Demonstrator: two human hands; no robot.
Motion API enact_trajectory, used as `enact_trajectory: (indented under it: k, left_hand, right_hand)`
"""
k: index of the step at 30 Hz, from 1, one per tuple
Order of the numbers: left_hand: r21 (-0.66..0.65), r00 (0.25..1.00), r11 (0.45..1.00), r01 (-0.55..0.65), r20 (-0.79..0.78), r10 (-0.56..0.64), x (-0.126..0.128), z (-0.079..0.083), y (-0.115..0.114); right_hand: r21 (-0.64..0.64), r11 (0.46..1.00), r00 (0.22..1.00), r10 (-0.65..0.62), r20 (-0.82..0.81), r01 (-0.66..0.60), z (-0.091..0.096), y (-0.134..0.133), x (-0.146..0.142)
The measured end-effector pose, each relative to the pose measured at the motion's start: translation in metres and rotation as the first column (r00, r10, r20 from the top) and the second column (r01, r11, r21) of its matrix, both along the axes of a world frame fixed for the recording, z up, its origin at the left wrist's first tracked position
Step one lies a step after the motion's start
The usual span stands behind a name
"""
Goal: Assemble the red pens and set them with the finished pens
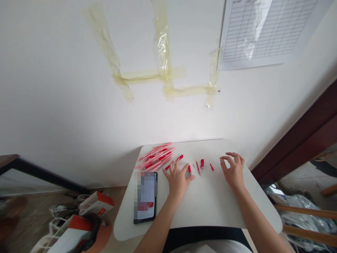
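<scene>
My left hand (178, 177) lies over the white table with its fingers spread, holding nothing I can see. A short red pen barrel piece (190, 170) is close to its index finger and thumb, and a red pen (180, 157) lies just beyond its fingers. My right hand (233, 171) is raised at the right; thumb and index tips meet in a pinch, and anything between them is too small to make out. Between the hands lie a small spring (193, 165), a thin ink refill (198, 167), a red clip piece (202, 163) and a small pointed red part (212, 167).
Pink and red pens (156, 157) form a pile at the table's back left. A phone (145, 197) rests nearer its left edge. The white table (205, 207) stands against a wall with tape strips (164, 52). Paper bags (96, 203) sit on the floor at left.
</scene>
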State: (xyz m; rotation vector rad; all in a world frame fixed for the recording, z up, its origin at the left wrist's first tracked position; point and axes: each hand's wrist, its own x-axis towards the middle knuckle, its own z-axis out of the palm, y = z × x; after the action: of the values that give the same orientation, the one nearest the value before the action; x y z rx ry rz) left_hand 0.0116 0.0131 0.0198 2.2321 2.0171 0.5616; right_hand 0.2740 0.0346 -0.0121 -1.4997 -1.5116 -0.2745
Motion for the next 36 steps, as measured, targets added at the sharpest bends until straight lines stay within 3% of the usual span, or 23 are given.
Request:
enact_trajectory:
  k: [6, 29, 32, 36]
  left_hand:
    - [-0.045, 0.998, 0.998, -0.036, 0.055, 0.039, -0.002, -0.002, 0.002]
    - [0.008, 0.997, 0.999, -0.031, 0.069, 0.031, -0.004, -0.009, -0.001]
    - [0.012, 0.997, 0.999, -0.04, 0.064, 0.039, -0.004, -0.008, -0.001]
    - [0.044, 0.999, 0.998, -0.046, 0.021, 0.046, -0.007, -0.007, -0.005]
  right_hand:
    - [-0.002, 1.0, 0.999, 0.031, 0.014, -0.031, -0.001, 0.0, -0.003]
    - [-0.03, 1.0, 1.0, 0.005, 0.004, -0.005, -0.007, 0.0, -0.004]
    - [-0.101, 0.995, 1.0, -0.008, -0.011, 0.007, -0.01, 0.001, -0.003]
    - [-0.341, 0.94, 1.0, 0.012, 0.01, -0.007, -0.013, 0.003, 0.002]
